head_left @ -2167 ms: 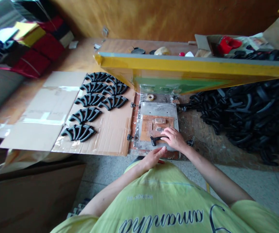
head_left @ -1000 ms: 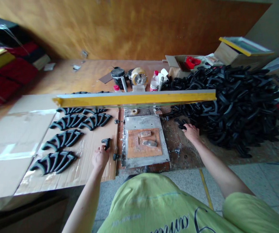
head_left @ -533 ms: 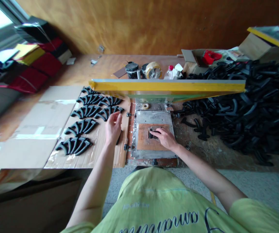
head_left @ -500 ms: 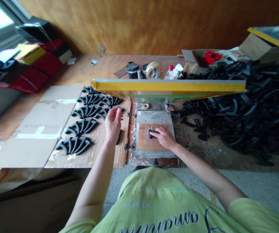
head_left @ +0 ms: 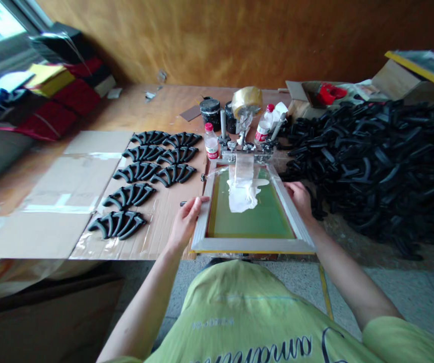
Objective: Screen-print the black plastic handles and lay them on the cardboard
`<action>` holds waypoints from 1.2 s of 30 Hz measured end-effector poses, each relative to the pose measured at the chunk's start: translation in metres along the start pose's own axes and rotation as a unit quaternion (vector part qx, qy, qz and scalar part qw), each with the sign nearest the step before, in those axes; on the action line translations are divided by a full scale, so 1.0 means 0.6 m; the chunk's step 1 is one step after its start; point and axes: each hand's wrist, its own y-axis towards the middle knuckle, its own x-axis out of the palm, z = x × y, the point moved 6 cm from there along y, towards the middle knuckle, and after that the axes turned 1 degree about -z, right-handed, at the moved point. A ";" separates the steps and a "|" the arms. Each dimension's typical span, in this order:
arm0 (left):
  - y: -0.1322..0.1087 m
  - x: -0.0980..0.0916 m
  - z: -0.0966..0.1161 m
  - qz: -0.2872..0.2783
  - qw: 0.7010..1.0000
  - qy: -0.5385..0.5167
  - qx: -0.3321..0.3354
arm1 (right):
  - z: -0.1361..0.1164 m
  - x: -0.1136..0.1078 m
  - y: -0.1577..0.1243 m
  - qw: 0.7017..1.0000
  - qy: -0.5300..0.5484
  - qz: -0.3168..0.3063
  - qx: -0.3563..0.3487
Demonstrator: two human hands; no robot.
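A screen printing frame (head_left: 252, 245) lies lowered in front of me, its green mesh (head_left: 254, 224) facing up. White ink (head_left: 242, 195) is spread on the upper middle of the mesh. My left hand (head_left: 187, 219) grips the left side of the frame, thumb on top. On the right side, my right hand (head_left: 300, 199) is closed around the frame's edge, its fingers partly hidden. The board under the frame and the black piece on it are covered. A clamp with knobs (head_left: 245, 146) holds the frame's far end.
Black curved plastic parts (head_left: 116, 225) lie in fanned rows on cardboard (head_left: 56, 222) to the left. A large heap of such parts (head_left: 371, 161) fills the right. Behind the frame stand red-capped bottles (head_left: 211, 143), a black ink tub (head_left: 210, 112) and a tape roll (head_left: 247, 98).
The frame has swung down from its raised position over the board. My right hand has left the black piece and moved to the frame's right side; my left hand has come to its left side.
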 end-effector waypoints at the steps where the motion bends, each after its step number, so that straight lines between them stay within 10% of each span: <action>1: -0.006 0.003 -0.036 -0.014 0.999 0.000 -0.031 | -0.001 -0.013 0.015 1.000 -0.015 0.025 0.010; 7: 0.005 0.018 -0.171 -0.003 0.995 0.029 -0.101 | -0.115 0.054 0.090 0.989 -0.113 -0.022 -0.094; 13: 0.007 0.022 -0.180 -0.023 0.993 0.046 -0.109 | -0.138 0.142 0.028 0.964 -0.141 -0.193 -0.115; 20: 0.002 0.025 -0.174 -0.024 0.994 0.026 -0.104 | -0.152 0.114 -0.050 0.914 -0.124 -0.271 -0.275; 32: 0.002 0.026 -0.178 -0.006 0.992 -0.026 -0.120 | -0.151 0.125 -0.063 0.936 -0.108 -0.173 -0.286; 36: 0.002 0.020 -0.167 -0.016 0.992 -0.042 -0.121 | -0.159 0.104 0.020 0.967 -0.094 -0.127 -0.200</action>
